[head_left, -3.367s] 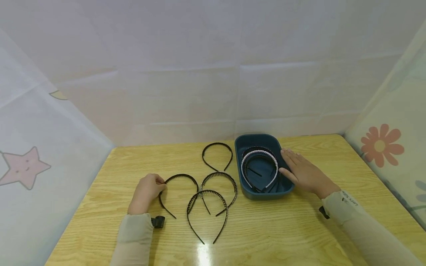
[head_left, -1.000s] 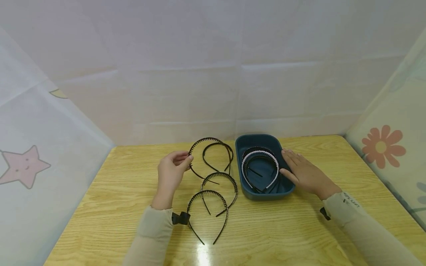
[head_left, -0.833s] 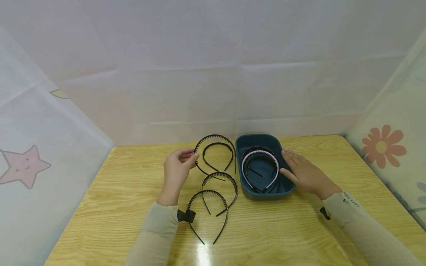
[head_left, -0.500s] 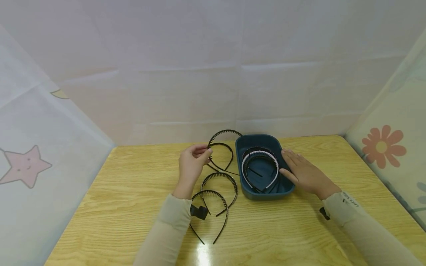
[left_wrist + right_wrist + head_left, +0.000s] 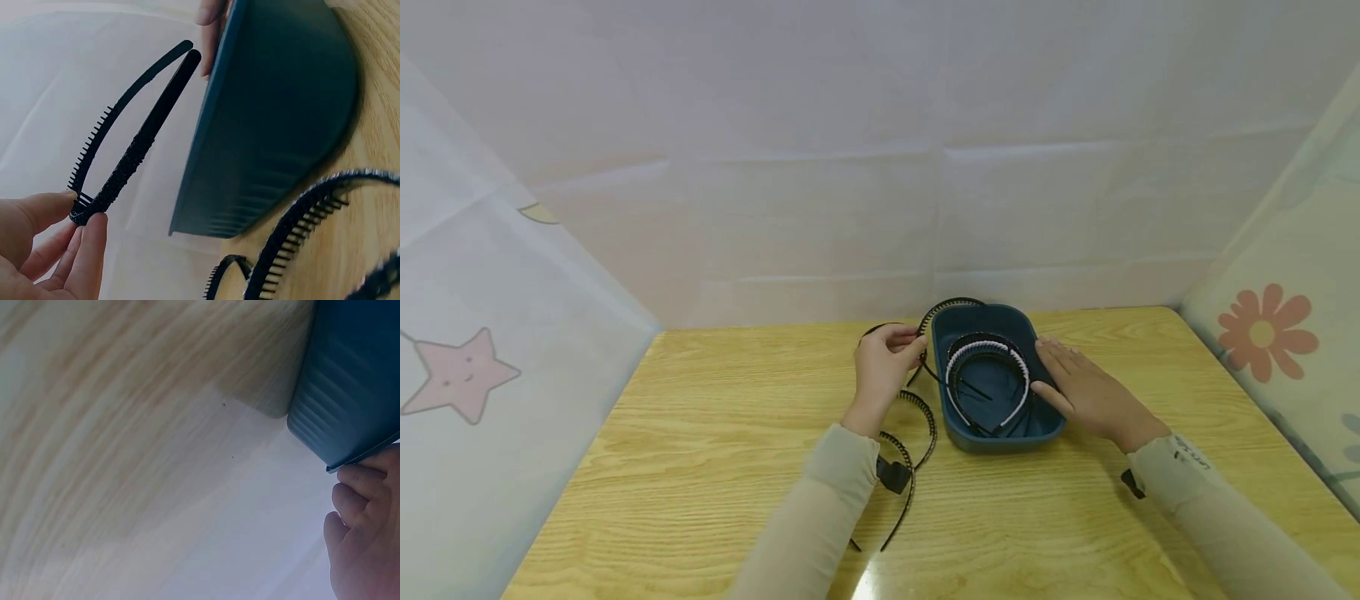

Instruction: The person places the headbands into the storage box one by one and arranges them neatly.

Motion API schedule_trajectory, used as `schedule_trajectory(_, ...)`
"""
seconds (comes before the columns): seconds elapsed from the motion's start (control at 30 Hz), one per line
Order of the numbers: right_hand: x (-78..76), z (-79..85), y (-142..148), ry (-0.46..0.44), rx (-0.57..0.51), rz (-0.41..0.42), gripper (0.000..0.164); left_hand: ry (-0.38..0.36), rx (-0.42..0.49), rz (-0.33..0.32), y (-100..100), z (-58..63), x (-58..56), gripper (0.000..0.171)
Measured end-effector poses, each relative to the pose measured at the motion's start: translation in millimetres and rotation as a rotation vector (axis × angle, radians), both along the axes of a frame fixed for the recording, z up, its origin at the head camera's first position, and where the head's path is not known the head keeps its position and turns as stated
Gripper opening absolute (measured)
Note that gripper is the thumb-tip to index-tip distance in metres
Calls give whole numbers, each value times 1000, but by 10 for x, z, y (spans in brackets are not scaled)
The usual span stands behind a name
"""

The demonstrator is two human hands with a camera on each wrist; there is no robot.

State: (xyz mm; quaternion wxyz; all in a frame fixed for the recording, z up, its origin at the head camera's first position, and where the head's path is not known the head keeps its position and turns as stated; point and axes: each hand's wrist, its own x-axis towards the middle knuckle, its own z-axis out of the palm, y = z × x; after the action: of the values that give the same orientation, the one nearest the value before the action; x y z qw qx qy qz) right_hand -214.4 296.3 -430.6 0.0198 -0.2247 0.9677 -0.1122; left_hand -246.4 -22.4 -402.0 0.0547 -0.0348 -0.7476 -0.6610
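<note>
In the head view my left hand (image 5: pixel 883 371) pinches a black toothed headband (image 5: pixel 137 147) between thumb and fingers. The headband hangs over the left side of a dark blue plastic bin (image 5: pixel 1000 445). Inside the bin lie a pale headband (image 5: pixel 987 345) and some black ones, overlapping. My right hand (image 5: pixel 1082 390) rests on the bin's right rim with its fingers extended. In the right wrist view, the fingers (image 5: pixel 359 481) touch the rim from outside. The left wrist view shows the held headband tilted, both tips pointing up beside the bin.
On the wooden table (image 5: pixel 700 450), a toothed headband (image 5: pixel 931 417) and a second one (image 5: pixel 913 487) lie left of the bin, partly behind my left arm. Another black headband (image 5: pixel 880 327) is mostly hidden behind my left hand. A white cloth wall (image 5: pixel 805 208) stands behind.
My left hand took the leftmost headband from the table, lifted it and carried it right to the bin. The right hand and the bin have stayed in place.
</note>
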Motion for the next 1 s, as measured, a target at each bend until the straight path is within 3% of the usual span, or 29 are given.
schedule_trajectory(0.17, -10, -18, 1, 1, 2, 2, 74, 27, -56, 16, 96, -28, -36, 21)
schedule_trajectory(0.47, -8, -26, 14, 10, 2, 0, 73, -16, -76, 25, 302, -69, -116, 25)
schedule_trajectory(0.83, -10, -33, 13, 9, 8, 4, 73, 7, -247, 50, 500, -80, -196, 24)
schedule_trajectory(1.0, -15, -28, 29, 15, 5, 6, 73, 42, -307, 21, 527, -95, -235, 26)
